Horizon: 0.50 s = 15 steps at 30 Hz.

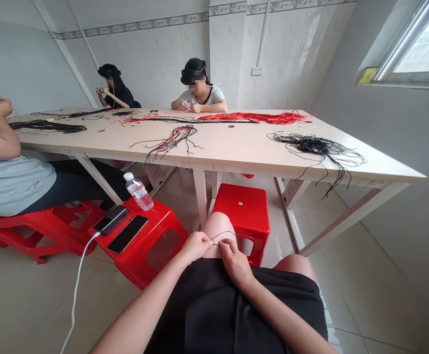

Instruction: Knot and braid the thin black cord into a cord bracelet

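Observation:
My left hand (195,246) and my right hand (235,260) rest on my left knee, just above the hem of my black shorts (214,305). Both are closed in a pinch on a thin black cord (222,234) that arcs over the knee between them. The hands sit a short way apart, below the table's near edge. On the table (236,142) ahead lie bundles of red and black cords (172,140), a long red bundle (258,117) and a tangle of black cords (317,146).
A red stool (242,209) stands in front of my knees. Another red stool (151,236) at the left carries a water bottle (138,191) and two phones (120,227), one on a white cable. A person sits at my left; two others sit across the table.

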### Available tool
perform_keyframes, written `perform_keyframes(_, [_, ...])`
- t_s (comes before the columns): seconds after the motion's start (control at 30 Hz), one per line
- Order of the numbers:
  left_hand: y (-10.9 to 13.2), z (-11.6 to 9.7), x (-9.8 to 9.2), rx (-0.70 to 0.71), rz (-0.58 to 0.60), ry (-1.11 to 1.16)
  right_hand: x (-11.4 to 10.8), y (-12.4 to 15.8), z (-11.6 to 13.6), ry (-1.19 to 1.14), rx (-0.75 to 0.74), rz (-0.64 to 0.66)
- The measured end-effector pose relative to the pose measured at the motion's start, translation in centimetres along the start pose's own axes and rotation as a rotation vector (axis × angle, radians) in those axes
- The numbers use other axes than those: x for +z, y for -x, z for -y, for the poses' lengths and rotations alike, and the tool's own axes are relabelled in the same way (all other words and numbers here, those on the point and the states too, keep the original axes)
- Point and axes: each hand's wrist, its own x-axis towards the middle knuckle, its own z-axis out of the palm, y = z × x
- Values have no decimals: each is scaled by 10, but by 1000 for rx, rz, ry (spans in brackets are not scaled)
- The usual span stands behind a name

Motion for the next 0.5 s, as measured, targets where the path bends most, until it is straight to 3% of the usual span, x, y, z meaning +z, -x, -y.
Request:
perform_keyframes(0.3, [-4, 6, 2, 8, -4, -7, -10, -12, -3, 75, -32, 69])
perform_keyframes(0.5, [-6, 9, 3, 1, 0, 1, -11, -12, -23, 17, 102, 62])
